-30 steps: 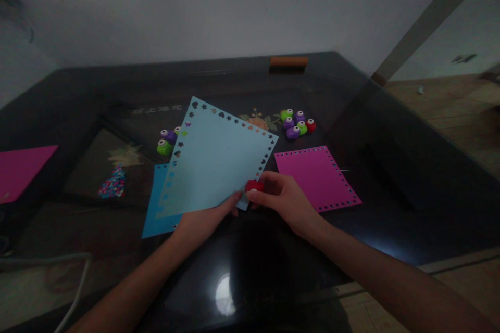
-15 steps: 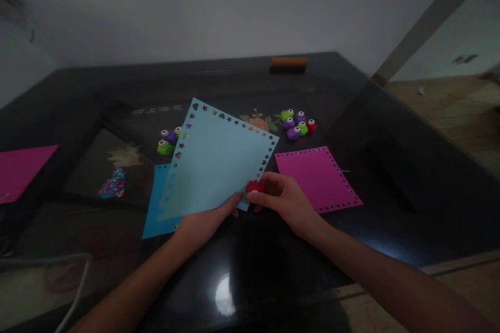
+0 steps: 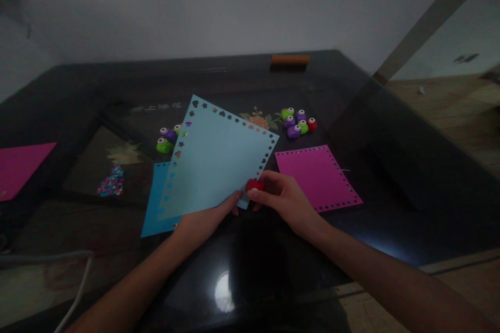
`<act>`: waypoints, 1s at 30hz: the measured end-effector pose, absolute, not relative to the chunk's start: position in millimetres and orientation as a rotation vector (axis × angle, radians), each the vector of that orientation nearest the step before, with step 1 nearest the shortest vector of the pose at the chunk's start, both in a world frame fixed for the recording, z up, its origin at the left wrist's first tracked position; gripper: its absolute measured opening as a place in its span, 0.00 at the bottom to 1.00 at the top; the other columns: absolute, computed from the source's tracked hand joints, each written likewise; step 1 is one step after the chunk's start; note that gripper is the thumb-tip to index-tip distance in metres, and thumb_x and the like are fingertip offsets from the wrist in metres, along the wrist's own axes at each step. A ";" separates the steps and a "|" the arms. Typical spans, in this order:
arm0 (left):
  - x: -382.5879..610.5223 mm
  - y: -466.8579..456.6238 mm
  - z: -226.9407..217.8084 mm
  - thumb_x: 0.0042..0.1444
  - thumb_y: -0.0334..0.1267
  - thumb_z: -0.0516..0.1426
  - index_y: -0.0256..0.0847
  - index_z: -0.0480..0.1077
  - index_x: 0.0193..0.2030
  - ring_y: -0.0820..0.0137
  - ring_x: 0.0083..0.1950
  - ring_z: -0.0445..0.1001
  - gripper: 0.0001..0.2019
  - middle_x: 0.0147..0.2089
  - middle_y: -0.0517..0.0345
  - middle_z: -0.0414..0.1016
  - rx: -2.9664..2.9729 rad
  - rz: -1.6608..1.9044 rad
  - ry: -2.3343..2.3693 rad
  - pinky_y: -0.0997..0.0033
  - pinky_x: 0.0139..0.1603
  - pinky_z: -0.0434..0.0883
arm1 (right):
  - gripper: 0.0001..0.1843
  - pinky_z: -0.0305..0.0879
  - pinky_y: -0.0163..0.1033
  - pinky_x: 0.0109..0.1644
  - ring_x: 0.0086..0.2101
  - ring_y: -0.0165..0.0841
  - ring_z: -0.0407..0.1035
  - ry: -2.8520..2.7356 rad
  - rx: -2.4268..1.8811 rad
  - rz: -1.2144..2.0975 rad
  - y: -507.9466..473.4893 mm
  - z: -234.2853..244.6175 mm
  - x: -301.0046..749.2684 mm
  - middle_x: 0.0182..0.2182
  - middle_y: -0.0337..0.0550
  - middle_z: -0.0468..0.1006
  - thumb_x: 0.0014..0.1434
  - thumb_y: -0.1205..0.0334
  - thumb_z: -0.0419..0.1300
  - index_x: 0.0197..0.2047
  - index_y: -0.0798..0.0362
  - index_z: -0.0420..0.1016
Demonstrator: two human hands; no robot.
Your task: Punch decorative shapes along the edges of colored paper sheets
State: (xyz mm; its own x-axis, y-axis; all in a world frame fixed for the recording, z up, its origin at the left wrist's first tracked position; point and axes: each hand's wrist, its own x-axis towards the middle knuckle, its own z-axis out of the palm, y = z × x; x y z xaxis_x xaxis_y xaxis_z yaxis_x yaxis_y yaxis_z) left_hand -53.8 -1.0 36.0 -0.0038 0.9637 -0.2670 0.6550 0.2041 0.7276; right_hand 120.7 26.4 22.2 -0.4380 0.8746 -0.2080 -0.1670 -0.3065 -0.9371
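My left hand (image 3: 211, 221) grips the lower edge of a light blue sheet of paper (image 3: 219, 161), thumb on top and fingers beneath. Shapes such as hearts, stars and flowers are cut out along the sheet's borders. At its lower right edge, my right hand (image 3: 287, 200) is closed on a small red craft punch (image 3: 254, 186), which sits against the paper. Whether the paper lies inside the punch's slot is hard to see. Partly under the light sheet rests a darker blue sheet (image 3: 156, 203), with holes along its edge.
A pink sheet with punched edges (image 3: 308, 177) lies to the right. Several green, purple and red punches (image 3: 297, 124) stand behind it, and more punches (image 3: 166, 140) at the left. Small coloured paper bits (image 3: 112, 182) form a pile. Another pink sheet (image 3: 23, 169), a brown roll (image 3: 289, 60) and a cable (image 3: 84, 281) are around.
Both hands keep nearly the same pose on the paper and the red punch. The view has shifted very slightly; nothing is newly taken or let go.
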 end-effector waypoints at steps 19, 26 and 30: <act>-54.0 -1.4 34.4 0.53 0.51 0.51 0.45 0.73 0.25 0.61 0.32 0.77 0.16 0.27 0.57 0.80 1.533 0.573 1.704 0.58 0.54 0.67 | 0.13 0.66 0.34 0.30 0.30 0.29 0.70 -1.234 -1.013 1.797 27.2 21.0 121.5 0.31 0.40 0.76 0.47 0.58 0.68 0.36 0.54 0.75; -53.8 -1.3 35.5 0.53 0.50 0.52 0.45 0.72 0.23 0.60 0.33 0.77 0.16 0.27 0.56 0.79 1.558 0.577 1.703 0.56 0.53 0.68 | 0.13 0.67 0.32 0.30 0.30 0.28 0.70 -1.211 -1.003 1.802 26.6 19.4 121.2 0.31 0.39 0.76 0.46 0.58 0.69 0.35 0.53 0.75; -53.7 -1.3 35.5 0.52 0.51 0.52 0.46 0.72 0.23 0.60 0.34 0.77 0.16 0.27 0.57 0.80 1.539 0.569 1.711 0.56 0.55 0.67 | 0.14 0.67 0.33 0.31 0.30 0.29 0.70 -1.227 -1.011 1.784 26.7 20.1 121.1 0.30 0.38 0.76 0.46 0.58 0.69 0.36 0.53 0.76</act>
